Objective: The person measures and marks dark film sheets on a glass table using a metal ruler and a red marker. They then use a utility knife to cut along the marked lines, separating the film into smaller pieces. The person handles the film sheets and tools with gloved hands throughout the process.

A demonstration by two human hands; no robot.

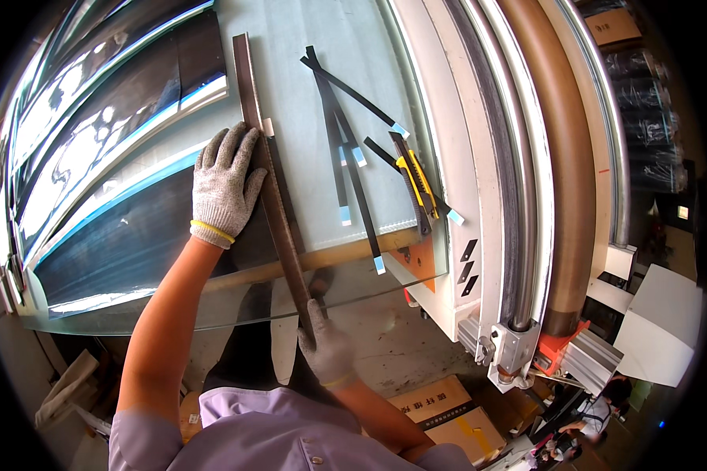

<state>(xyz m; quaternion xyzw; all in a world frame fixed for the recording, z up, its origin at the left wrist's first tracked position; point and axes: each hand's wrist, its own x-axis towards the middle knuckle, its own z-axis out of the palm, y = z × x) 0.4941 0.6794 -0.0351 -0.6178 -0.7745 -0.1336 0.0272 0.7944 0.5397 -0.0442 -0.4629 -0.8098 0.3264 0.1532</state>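
Note:
A long, narrow metal straightedge (278, 208) lies across the glass tabletop, its near end sticking out past the table edge. My left hand (224, 184), in a grey knitted glove, rests flat with fingers stretched out and thumb against the straightedge. Under and beside this hand lies dark glossy film (118, 239) with blue and white edges. My right hand (327, 347), also gloved and a little blurred, grips the straightedge's near end. Right of the bar lie several thin black strips (359, 206) with pale blue ends. A yellow-and-black utility knife (419, 182) lies on the glass beside a dark knife.
The glass tabletop (291, 71) ends in a curved edge before my body. A machine with a brown roller (562, 157) and metal rails runs along the right. Cardboard boxes (440, 408) stand on the floor below. Other people (593, 420) are at the far lower right.

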